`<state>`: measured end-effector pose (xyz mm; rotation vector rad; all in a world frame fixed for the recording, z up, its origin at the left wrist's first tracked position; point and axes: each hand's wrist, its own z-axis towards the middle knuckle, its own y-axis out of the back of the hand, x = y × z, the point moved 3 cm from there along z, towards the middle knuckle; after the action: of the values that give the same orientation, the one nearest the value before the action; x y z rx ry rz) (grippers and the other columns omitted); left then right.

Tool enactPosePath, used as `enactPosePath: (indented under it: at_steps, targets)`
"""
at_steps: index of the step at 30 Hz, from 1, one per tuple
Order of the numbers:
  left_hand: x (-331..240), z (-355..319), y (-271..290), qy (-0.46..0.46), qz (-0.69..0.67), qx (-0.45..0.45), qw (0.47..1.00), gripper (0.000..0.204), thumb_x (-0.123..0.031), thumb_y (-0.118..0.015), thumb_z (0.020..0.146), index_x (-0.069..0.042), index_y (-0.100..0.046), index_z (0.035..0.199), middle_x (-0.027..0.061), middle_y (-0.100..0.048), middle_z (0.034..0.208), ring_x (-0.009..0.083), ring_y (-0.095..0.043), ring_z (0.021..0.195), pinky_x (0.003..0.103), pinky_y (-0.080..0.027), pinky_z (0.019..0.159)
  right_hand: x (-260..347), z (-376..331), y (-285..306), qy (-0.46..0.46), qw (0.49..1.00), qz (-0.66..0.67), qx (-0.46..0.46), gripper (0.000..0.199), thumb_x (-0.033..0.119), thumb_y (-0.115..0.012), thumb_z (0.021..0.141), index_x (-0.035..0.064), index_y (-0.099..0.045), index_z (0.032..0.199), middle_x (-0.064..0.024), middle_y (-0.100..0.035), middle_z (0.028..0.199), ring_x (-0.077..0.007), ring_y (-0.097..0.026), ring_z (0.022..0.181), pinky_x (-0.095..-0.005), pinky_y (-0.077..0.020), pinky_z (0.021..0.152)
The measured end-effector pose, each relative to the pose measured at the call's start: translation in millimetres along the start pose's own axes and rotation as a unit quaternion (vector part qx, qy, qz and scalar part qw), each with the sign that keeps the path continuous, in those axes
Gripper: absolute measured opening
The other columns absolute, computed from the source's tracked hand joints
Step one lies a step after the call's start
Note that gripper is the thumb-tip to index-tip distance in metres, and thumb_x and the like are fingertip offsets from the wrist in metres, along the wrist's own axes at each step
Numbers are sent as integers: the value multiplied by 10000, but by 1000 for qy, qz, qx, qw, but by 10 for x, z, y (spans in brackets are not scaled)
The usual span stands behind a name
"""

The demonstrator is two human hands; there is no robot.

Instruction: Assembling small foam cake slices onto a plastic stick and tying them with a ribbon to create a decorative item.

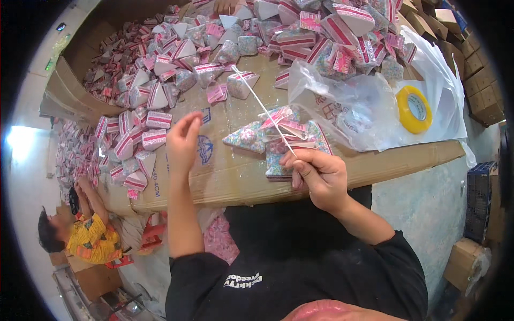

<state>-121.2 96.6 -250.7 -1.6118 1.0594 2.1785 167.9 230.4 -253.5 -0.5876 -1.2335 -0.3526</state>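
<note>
My right hand point(322, 175) pinches the lower end of a thin white cord point(261, 102), which slants up and left across the table. The cord's upper end, looped or knotted, lies over a glittery cake-slice-shaped piece point(242, 85). Just beyond my right fingers sit several sprinkle-covered slice-shaped pieces point(243, 137) with pink tags point(293, 128) on top; the fingers partly cover them. My left hand point(183, 140) is raised over the cardboard, fingers loosely bent and apart, with nothing visible in it. To its left lies a small group of pink-and-white slice pieces point(155, 138).
A large heap of slice pieces point(300, 40) covers the far side, spilling from a cardboard box point(69, 99). At right, a yellow tape roll point(402, 109) rests on white plastic beside a clear bag point(324, 101). Another person point(93, 238) works at the left. Boxes point(461, 262) stand on the floor.
</note>
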Motion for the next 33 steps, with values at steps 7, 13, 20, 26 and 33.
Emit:
enactPosePath:
  at_steps: [7,13,20,26,33]
  targets:
    - [335,855,-217,-210,390,0,897,331,-199,-718,860,-61,-683,1159,153,-654,1105,345,-610,972,424,-476,907,31,-75,33,10,1000,9,-10,149,9,-532,1000,-76,-654,1017,-159,-690,1019,-86,-570,621,-237,-491,612]
    - [454,1023,-247,-232,385,18,893,160,-126,-618,890,-47,-730,971,143,-707,971,342,-619,909,434,-475,873,84,-130,163,28,999,3,-30,144,3,-548,989,-77,-667,999,-162,-696,995,-93,-579,624,-230,-483,595]
    - [141,744,-370,-241,362,60,899,384,-208,-724,827,-47,-662,1169,148,-696,1091,348,-617,1036,420,-443,961,125,-95,255,-11,998,58,15,152,34,-556,991,-78,-658,981,-171,-684,964,-93,-563,601,-248,-497,636]
    - [489,733,-330,-224,379,27,897,350,-113,-695,809,-59,-652,1152,137,-670,1081,359,-571,1049,434,-439,958,314,-16,398,23,992,121,28,148,19,-564,986,-74,-675,1015,-114,-702,978,-49,-516,571,-197,-416,532]
    - [432,784,-253,-216,403,-18,889,240,-105,-652,797,-73,-694,1031,117,-682,1002,340,-594,948,436,-483,875,559,30,735,-6,999,-49,20,113,19,-621,950,-48,-712,957,-55,-720,878,-24,-510,596,-179,-397,537]
